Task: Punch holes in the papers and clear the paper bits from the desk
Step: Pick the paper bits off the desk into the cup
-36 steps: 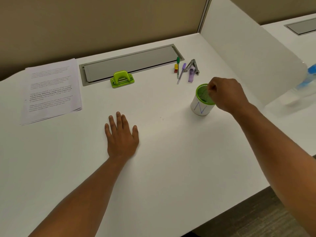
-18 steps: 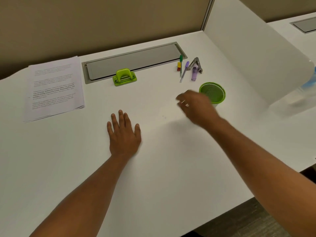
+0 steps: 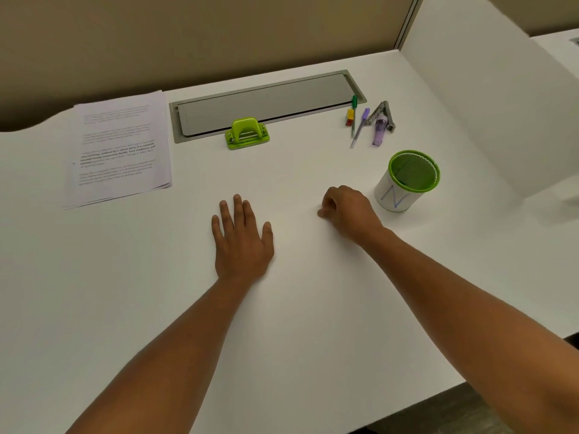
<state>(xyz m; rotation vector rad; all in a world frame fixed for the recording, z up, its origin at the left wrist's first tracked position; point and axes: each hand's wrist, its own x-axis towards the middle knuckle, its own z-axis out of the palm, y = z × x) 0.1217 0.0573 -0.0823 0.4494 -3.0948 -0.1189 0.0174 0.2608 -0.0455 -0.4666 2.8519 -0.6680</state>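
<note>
My left hand (image 3: 242, 239) lies flat on the white desk (image 3: 313, 324), fingers straight and spread. To its right, my right hand (image 3: 346, 209) rests on the desk beside the green mesh cup (image 3: 412, 175), its fingers curled and its tips pinched together against the surface. No paper bit shows between them or on the white desk. The green hole punch (image 3: 247, 133) stands at the back middle, in front of the grey cable tray. A stack of printed papers (image 3: 120, 148) lies at the back left, away from both hands.
Pens, a small red and yellow item, a purple marker (image 3: 379, 132) and a metal staple remover (image 3: 383, 111) lie at the back right. A grey cable tray lid (image 3: 266, 101) is set into the desk. A white divider panel (image 3: 488, 98) rises at the right.
My right hand left the green cup's rim, swept left and came down onto the desk with its fingers pinched. My left hand stayed flat in place.
</note>
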